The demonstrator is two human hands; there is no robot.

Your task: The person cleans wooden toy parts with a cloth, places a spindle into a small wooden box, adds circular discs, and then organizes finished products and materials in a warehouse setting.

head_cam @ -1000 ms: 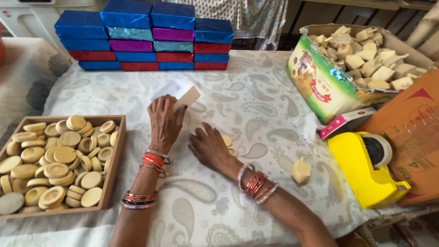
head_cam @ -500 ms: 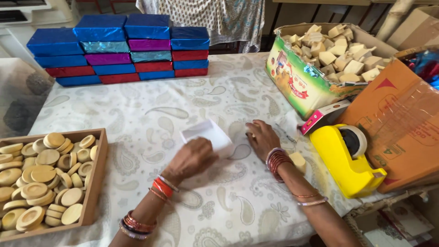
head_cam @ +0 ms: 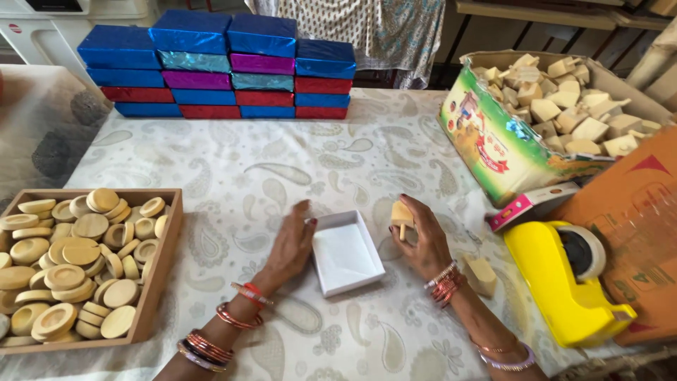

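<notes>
A small open white box point(head_cam: 347, 252) lies on the patterned tablecloth point(head_cam: 282, 162) in front of me. My left hand point(head_cam: 291, 243) rests against the box's left side, fingers spread. My right hand point(head_cam: 422, 238) is just right of the box and holds a small pale wooden piece with a peg point(head_cam: 402, 215) between fingers and thumb. A second pale wooden block point(head_cam: 481, 274) lies on the cloth beside my right wrist.
A wooden tray point(head_cam: 163, 268) of several round wooden discs sits at the left. Stacked foil-wrapped boxes point(head_cam: 211, 63) line the back. A printed carton point(head_cam: 493, 152) of wooden blocks, a yellow tape dispenser point(head_cam: 564, 282) and a brown cardboard box point(head_cam: 635, 212) stand at the right.
The white box now lies flat and open on the cloth. My left hand has moved to its left side. My right hand has picked up a wooden piece.
</notes>
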